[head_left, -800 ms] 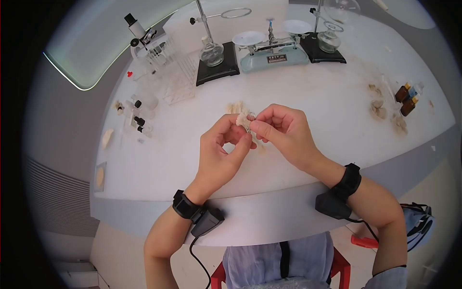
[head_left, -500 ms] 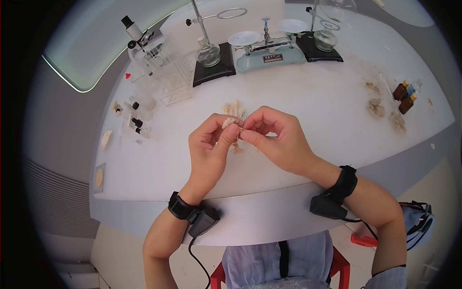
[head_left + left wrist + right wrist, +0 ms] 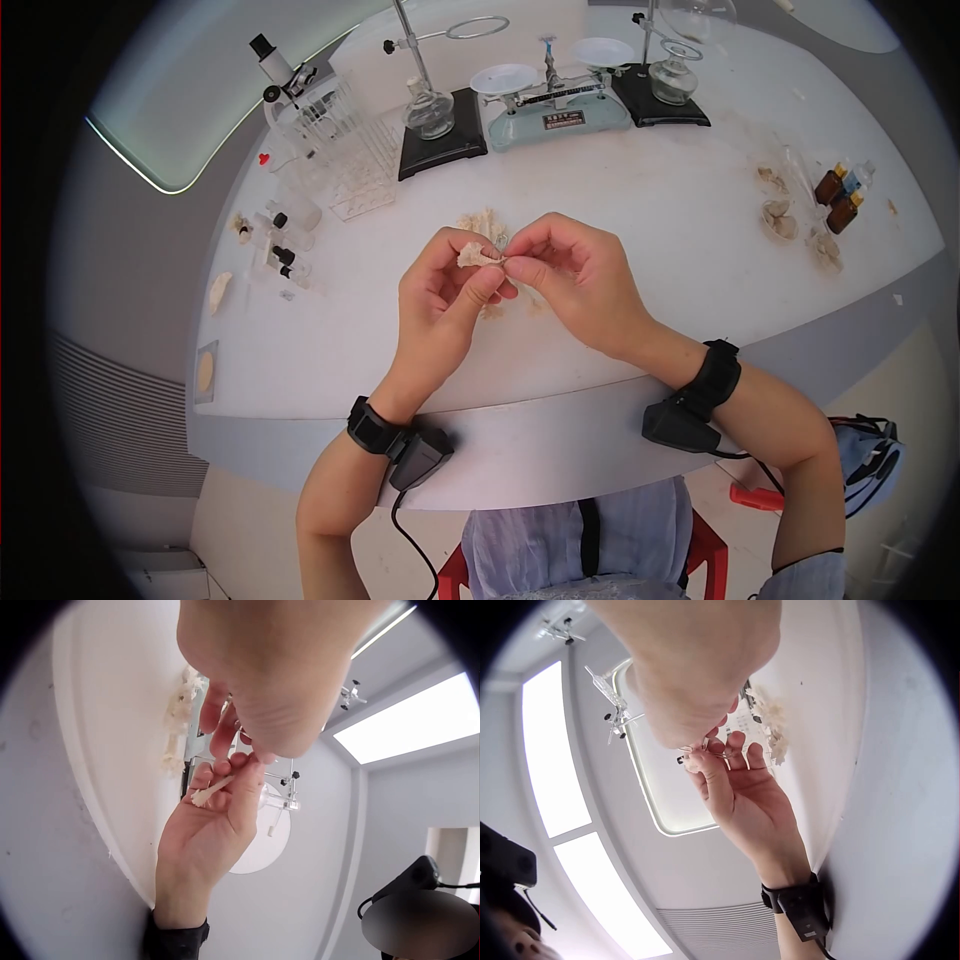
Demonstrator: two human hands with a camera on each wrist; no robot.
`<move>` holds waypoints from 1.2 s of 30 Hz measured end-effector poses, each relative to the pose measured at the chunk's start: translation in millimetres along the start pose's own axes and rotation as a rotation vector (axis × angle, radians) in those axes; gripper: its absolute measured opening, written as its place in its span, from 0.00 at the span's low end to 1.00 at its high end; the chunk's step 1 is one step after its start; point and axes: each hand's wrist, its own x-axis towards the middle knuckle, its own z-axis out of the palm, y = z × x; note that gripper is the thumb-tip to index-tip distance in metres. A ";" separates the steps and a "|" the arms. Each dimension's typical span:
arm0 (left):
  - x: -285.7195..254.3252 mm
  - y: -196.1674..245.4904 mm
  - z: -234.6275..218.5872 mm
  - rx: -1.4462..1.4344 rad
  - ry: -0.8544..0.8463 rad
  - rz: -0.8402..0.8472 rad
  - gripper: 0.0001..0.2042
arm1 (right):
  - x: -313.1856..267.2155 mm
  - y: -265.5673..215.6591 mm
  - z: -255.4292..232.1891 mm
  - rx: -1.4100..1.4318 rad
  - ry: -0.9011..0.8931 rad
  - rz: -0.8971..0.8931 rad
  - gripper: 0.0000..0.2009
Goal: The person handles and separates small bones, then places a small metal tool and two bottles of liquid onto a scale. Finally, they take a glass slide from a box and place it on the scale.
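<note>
My left hand (image 3: pixel 437 300) pinches a cream, frilly dried piece (image 3: pixel 472 256) between thumb and fingers. It narrows to a thin stalk pointing right. My right hand (image 3: pixel 590 285) pinches that narrow end, thumb against forefinger, so the two hands' fingertips nearly meet. In the left wrist view, a pale stalk with a frayed tip (image 3: pixel 201 797) lies across the fingers of the right hand (image 3: pixel 206 840). Thin shiny wire-like loops (image 3: pixel 706 742) show among the fingers in the right wrist view. More cream frilly pieces (image 3: pixel 480 222) lie on the white table, partly hidden behind the hands.
A blue balance (image 3: pixel 560 120) stands at the back between two black-based stands (image 3: pixel 445 138) with glass flasks. To the left are a microscope (image 3: pixel 275 65), a test-tube rack (image 3: pixel 365 190) and small bottles (image 3: pixel 285 255). Brown bottles (image 3: pixel 843 212) and dried pieces (image 3: pixel 780 220) lie at right.
Both hands have shifted slightly left with the cream piece. Its frilly end now turns left, with the stalk drawn between the two hands' fingertips.
</note>
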 end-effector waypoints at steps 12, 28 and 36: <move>0.8 -9.3 -4.8 0.149 0.104 0.102 0.04 | 5.8 -0.1 -4.1 0.334 -0.019 0.208 0.07; 2.1 -3.6 -1.8 0.051 0.114 -0.053 0.08 | 6.3 3.7 -9.0 0.241 -0.048 0.223 0.10; 2.0 -1.6 -1.5 0.081 0.196 -0.022 0.10 | 7.3 -4.6 -3.9 0.250 0.105 0.159 0.07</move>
